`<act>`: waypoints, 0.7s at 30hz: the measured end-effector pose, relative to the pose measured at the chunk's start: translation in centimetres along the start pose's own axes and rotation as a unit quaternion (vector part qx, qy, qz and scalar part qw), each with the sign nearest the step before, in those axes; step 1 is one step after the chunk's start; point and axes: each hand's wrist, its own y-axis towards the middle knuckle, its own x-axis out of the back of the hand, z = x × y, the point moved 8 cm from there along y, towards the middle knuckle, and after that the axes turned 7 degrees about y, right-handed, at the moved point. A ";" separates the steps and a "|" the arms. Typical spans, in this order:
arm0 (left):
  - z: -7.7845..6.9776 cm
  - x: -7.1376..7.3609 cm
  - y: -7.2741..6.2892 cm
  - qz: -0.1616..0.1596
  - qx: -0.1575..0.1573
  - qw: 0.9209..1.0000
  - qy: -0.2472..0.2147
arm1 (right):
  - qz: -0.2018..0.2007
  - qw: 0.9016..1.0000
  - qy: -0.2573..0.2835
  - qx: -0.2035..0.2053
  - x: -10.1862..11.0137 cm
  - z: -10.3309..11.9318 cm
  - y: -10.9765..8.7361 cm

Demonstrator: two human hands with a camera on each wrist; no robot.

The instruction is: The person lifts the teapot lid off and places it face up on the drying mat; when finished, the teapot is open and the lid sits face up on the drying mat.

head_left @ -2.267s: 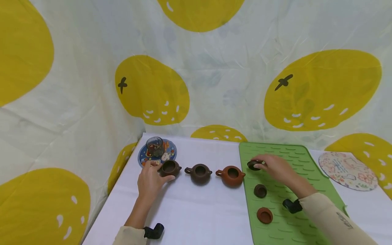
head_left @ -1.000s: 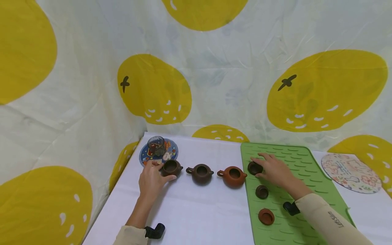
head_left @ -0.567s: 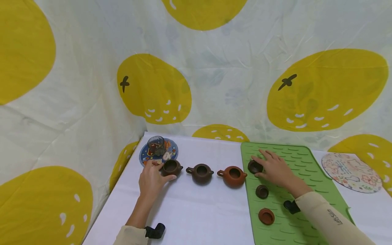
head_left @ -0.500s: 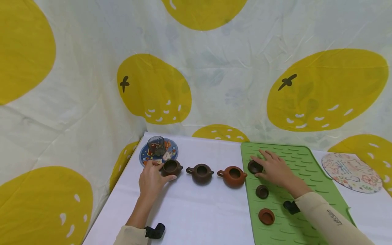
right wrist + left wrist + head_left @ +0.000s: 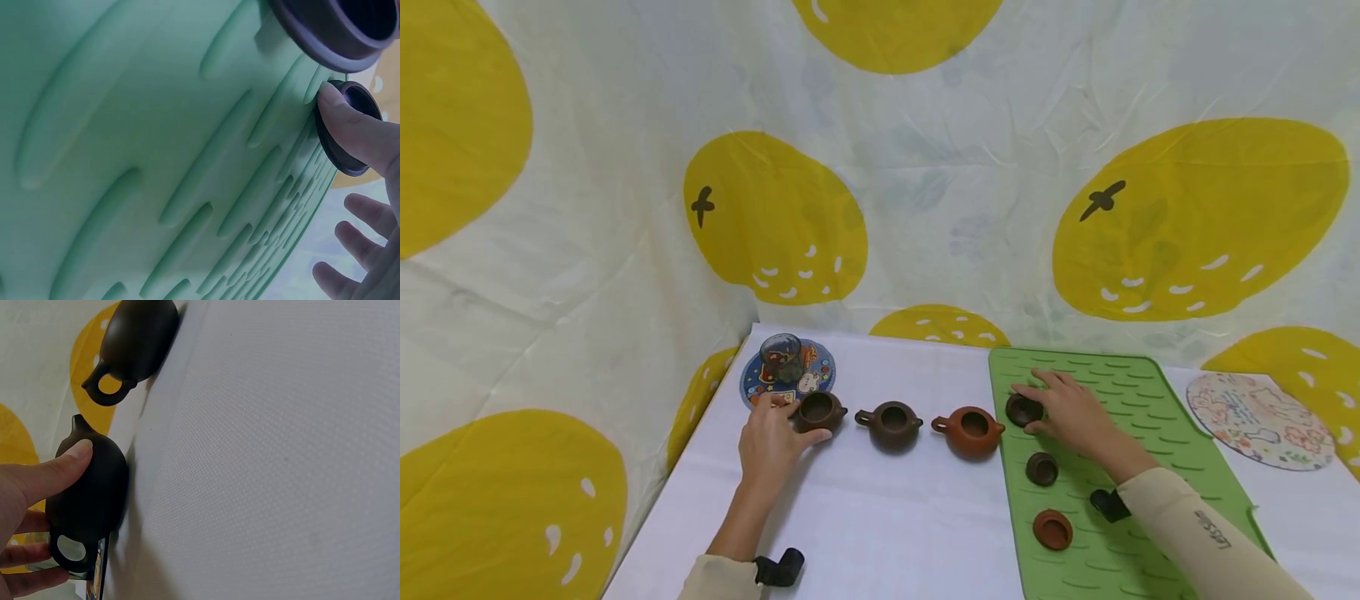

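My left hand (image 5: 769, 446) holds a small dark brown teapot (image 5: 821, 413) at the left, thumb on its near side and fingers by the handle. In the left wrist view the thumb lies on the body of this teapot (image 5: 90, 487). On the green mat, my right hand (image 5: 1073, 417) pinches a dark teapot lid (image 5: 1024, 411) by its rim between thumb and a finger. This lid (image 5: 344, 147) lies upside down, its hollow side up; the other fingers are spread. Nearer on the mat lie a smaller dark lid (image 5: 1042, 469) and a reddish lid (image 5: 1052, 530).
A second dark teapot (image 5: 891, 429) and a reddish teapot (image 5: 972, 435) stand uncovered in a row. Behind my left hand, a glass cup (image 5: 782, 358) stands on a blue round coaster (image 5: 823, 367). A floral round mat (image 5: 1258, 421) lies beyond the green mat (image 5: 1120, 375).
The dark lid was tilted in my right hand and now lies flat, hollow side up, on the mat. The right hand has shifted slightly nearer; the left hand keeps its place at the teapot.
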 end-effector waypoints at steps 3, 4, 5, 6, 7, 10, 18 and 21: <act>0.0 0.0 0.0 -0.002 -0.002 1.000 0.000 | -0.003 1.000 0.001 0.003 0.0 -0.1 0.0; 0.0 0.0 0.0 -0.002 -0.003 1.000 0.001 | -0.003 1.000 0.002 0.003 -0.1 -0.1 0.0; 0.0 0.0 0.0 -0.003 -0.003 1.000 0.001 | -0.003 1.000 0.004 0.001 -0.1 -0.1 0.0; 0.0 0.0 0.0 -0.002 -0.004 1.000 0.001 | -0.002 1.000 0.006 0.000 -0.1 -0.1 0.0; 0.0 0.0 0.0 -0.002 -0.004 1.000 0.001 | -0.002 1.000 0.009 -0.001 -0.1 -0.1 -0.1; 0.0 0.0 0.0 -0.002 -0.002 1.000 0.001 | -0.006 1.000 0.015 -0.002 0.0 -0.1 -0.1; 0.1 -0.1 -0.1 0.000 0.002 1.000 0.003 | -0.009 1.000 0.018 -0.006 -0.2 -0.1 -0.4; 0.0 0.0 -0.1 -0.002 0.000 1.000 0.005 | -0.007 1.000 0.017 -0.008 -0.4 -0.2 -0.4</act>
